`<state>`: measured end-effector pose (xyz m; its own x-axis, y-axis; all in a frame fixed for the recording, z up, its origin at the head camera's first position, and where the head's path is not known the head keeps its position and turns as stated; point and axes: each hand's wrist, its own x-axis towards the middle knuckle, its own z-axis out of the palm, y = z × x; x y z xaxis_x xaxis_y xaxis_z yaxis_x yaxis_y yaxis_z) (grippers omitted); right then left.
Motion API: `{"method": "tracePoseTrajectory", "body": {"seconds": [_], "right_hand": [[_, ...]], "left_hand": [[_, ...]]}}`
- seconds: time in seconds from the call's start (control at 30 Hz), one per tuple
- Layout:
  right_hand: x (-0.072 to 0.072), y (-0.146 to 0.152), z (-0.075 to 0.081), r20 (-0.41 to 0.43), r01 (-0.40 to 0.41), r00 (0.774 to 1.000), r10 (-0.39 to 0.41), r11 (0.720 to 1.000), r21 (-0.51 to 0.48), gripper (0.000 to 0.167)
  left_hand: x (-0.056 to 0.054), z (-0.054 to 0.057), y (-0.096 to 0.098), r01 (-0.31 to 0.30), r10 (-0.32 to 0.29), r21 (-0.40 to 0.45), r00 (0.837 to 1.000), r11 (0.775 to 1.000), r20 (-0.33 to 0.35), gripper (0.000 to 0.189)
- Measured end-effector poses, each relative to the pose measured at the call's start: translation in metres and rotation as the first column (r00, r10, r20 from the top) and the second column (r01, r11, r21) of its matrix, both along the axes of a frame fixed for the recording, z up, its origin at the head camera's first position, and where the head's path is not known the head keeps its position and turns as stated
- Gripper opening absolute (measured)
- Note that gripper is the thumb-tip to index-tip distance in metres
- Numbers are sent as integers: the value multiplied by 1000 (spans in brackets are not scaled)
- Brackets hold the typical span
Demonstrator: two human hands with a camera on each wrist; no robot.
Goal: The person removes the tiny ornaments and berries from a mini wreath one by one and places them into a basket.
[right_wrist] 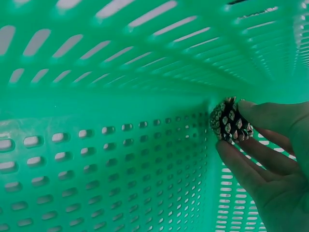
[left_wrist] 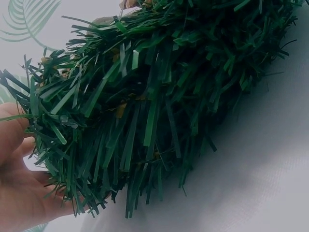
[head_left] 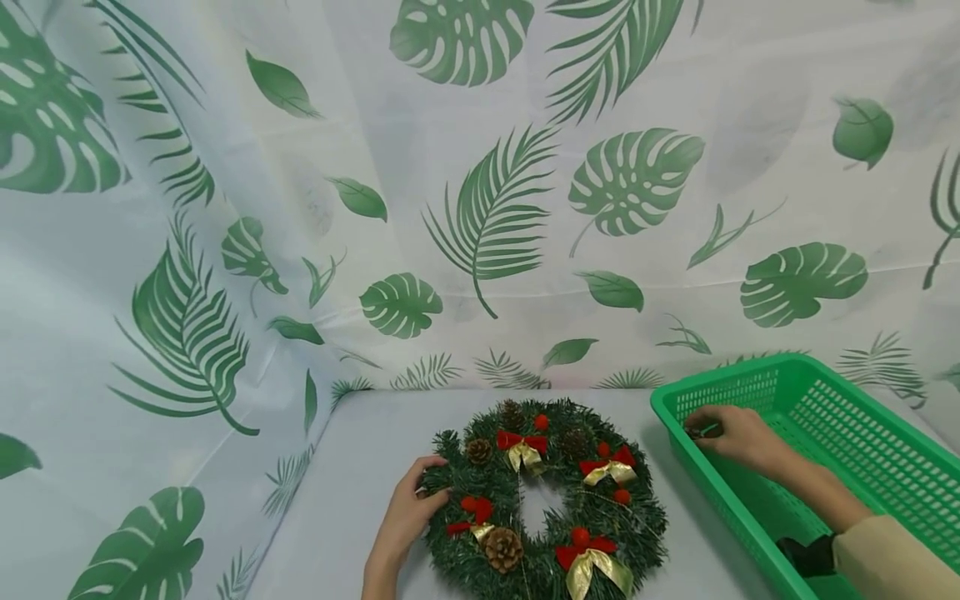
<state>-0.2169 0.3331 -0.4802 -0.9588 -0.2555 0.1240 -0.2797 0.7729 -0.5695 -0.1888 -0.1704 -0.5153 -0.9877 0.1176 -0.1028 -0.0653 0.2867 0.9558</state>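
Observation:
A green Christmas wreath with red and gold bows, red balls and pine cones lies on the white table. My left hand grips its left edge, thumb and fingers around the greenery. In the left wrist view the wreath's tinsel needles fill the middle, and part of my left hand shows at the left. Over at the green plastic basket, my right hand pinches a pine cone inside the near-left wall. Thumb and fingertips of the right hand press on its sides.
The basket's perforated walls stand around the right hand, its rim rising above the table. A white curtain printed with green leaves hangs behind and at the left of the table. A black wrist strap is on the right forearm.

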Motion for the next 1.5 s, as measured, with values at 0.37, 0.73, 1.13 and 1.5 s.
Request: {"method": "tracePoseTrajectory", "body": {"seconds": [0.37,0.73,1.13,1.5], "right_hand": [[-1,2,-4,9,1,1000,-1,1000,21,22],[2,3,-6,-14,-23,1000,23,999,36,28],[4,4,5,26,-46,999,45,998,46,33],[18,6,29,-26,-10,1000,12,999,50,36]], "left_hand": [[2,1,5,2,-2,-4,1000,1000,22,49],[-1,1,4,12,-12,2,1000,1000,10,49],[0,3,2,7,-7,-8,1000,1000,-5,48],[1,5,2,-4,4,-22,1000,1000,1,46]]}}
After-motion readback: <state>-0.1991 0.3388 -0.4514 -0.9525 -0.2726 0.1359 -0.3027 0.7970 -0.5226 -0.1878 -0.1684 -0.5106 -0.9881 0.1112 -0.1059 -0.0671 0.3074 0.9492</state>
